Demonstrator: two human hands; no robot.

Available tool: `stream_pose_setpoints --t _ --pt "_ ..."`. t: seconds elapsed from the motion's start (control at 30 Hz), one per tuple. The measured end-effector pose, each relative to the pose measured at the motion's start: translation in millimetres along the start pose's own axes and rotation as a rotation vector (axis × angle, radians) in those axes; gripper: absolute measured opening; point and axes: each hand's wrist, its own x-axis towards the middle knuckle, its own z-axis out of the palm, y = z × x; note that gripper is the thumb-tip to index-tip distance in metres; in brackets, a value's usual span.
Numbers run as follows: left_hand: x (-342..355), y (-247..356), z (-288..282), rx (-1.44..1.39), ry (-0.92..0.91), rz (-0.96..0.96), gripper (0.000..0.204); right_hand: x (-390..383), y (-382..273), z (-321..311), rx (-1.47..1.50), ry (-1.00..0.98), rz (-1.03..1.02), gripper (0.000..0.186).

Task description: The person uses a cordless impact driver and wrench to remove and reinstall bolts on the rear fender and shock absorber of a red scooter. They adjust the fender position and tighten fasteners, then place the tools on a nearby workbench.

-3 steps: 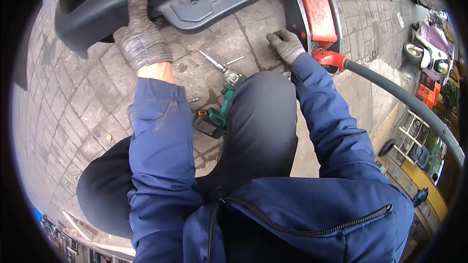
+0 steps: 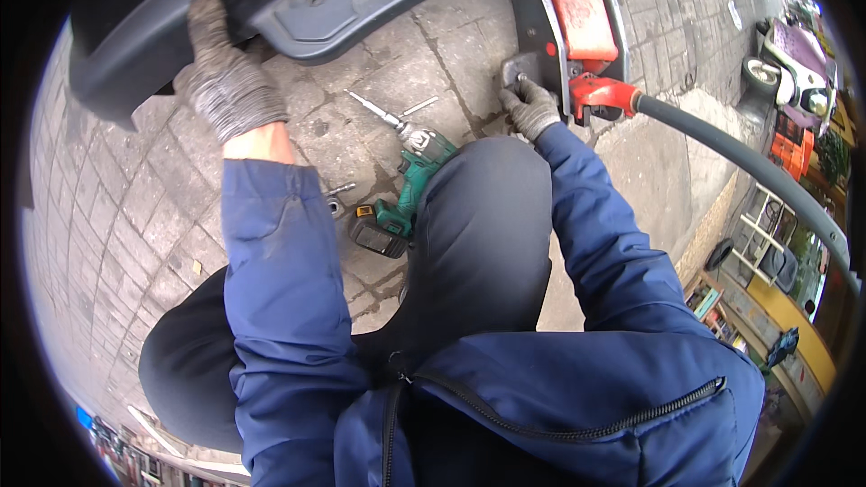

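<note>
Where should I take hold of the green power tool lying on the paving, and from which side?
I'd grip the power tool by its green handle, coming from above and the left. That slim stretch runs between the black battery and the wider body, and its left edge is exposed, while the raised knee crowds its right.

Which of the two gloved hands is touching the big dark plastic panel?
The left hand: it reaches onto the dark plastic panel, while the right hand is apart from it, near the red fitting.
</note>
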Motion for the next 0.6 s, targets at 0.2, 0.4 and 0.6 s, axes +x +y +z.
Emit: stream_pose_setpoints --t 0.2,0.4,0.6 --pt "8 -13 -6 -0.076 -0.071 0.064 0.031 -91 98 69 0.287 0.079 0.390 0.021" --pt "8 -16 -4 0.042 -0.037 0.057 0.041 -129 98 60 0.349 0.214 0.565 0.031" --pt "-9 -26 -12 0.352 -0.081 0.201 0.055 -57 87 48 0.354 0.245 0.426 0.064"
